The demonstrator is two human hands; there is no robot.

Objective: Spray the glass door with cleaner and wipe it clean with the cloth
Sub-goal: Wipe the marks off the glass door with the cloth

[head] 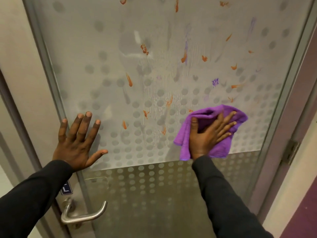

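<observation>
Your two black, matte fabric sleeves come in from the bottom corners, and just past the left one sits a single brushed-metal lever handle, a curved round bar, with one small dark sign plate above it. Your left hand lies flat on the glass door beside its grey metal frame, all five fingers straight and spread, holding nothing. Your right hand presses the one purple cloth against the pane low on the right side, its fingers straight and fanned over the fabric rather than curled round it. The cloth is soft, fuzzy microfibre, bunched into folds, with a corner hanging below your wrist. The glass is frosted and patterned with rows of round grey dots, which grow denser toward the lower, clearer band. Well over a dozen orange smears are scattered across it, most of them short and teardrop-shaped, together with one dark purple scribble and faint lilac streaks. Wet runs bead down the middle. One metal hinge shows on the right jamb.
</observation>
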